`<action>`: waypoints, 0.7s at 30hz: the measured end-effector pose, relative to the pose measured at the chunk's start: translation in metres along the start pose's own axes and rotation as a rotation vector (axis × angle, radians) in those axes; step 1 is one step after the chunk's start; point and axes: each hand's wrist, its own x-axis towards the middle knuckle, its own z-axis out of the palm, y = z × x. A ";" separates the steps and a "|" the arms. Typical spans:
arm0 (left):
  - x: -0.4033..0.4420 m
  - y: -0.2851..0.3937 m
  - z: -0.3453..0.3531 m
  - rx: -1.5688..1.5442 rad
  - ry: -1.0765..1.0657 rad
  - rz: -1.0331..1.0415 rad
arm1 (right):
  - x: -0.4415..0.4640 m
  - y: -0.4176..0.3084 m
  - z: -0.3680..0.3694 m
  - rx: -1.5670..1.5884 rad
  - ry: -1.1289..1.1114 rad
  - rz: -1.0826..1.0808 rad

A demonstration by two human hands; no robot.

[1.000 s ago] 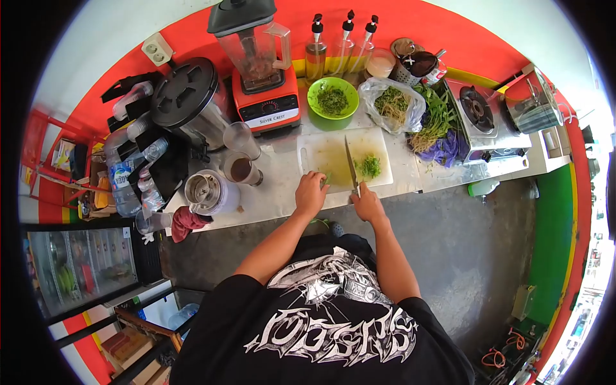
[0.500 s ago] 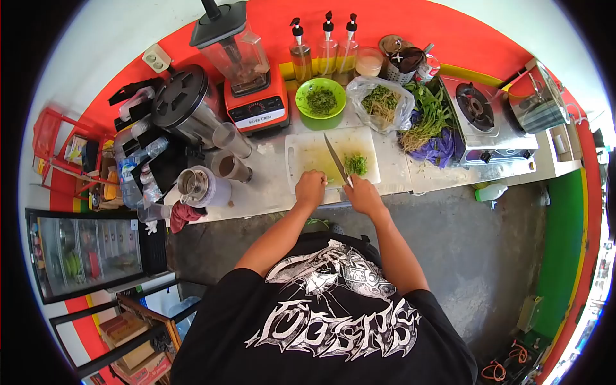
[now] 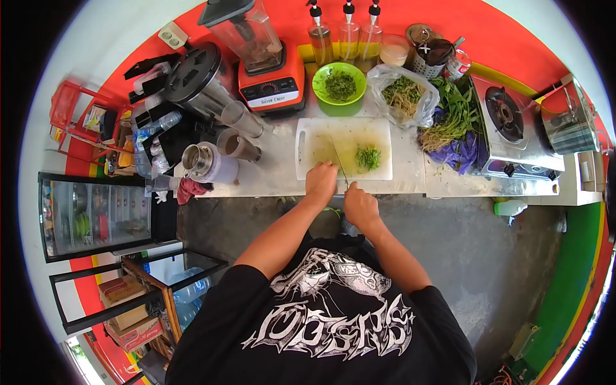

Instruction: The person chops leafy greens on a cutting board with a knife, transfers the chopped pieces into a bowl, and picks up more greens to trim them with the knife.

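A white cutting board (image 3: 310, 138) lies at the counter's near edge. My right hand (image 3: 361, 206) is closed round the handle of a knife (image 3: 340, 160), whose blade slants up and left over the board. To the right of the blade sits a small heap of chopped greens (image 3: 368, 158). My left hand (image 3: 322, 181) is closed at the board's near edge, just left of the knife. Whatever its curled fingers hold is hidden. Behind the board, a green bowl (image 3: 321, 96) contains chopped leaves.
Beyond the board stand a red blender (image 3: 272, 86) and several pump bottles (image 3: 349, 40). A plastic bag of herbs (image 3: 427, 102), leafy bunches (image 3: 459, 112) and a gas stove (image 3: 504, 115) are at right. Clear cups (image 3: 239, 145) and a metal-topped jug (image 3: 208, 163) stand at left.
The camera view has shifted, so the counter appears farther up and to the right. Relative to the board, my right hand and the knife have drawn back towards me. The greens stay put.
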 end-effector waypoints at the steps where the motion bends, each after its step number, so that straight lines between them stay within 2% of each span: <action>1: 0.000 -0.002 0.000 0.005 -0.021 0.029 | 0.004 -0.001 0.008 0.008 0.007 -0.005; 4: 0.001 -0.004 -0.005 0.065 -0.035 0.084 | 0.018 -0.005 0.021 -0.002 0.050 0.068; 8: -0.001 -0.007 -0.007 0.068 -0.053 0.098 | 0.028 0.000 0.007 -0.112 0.060 0.001; 16: 0.000 -0.012 -0.007 -0.023 -0.064 0.078 | 0.023 -0.014 0.009 0.006 -0.116 0.102; 21: -0.003 -0.013 -0.005 -0.054 -0.032 0.074 | 0.024 -0.009 0.002 -0.091 -0.116 0.059</action>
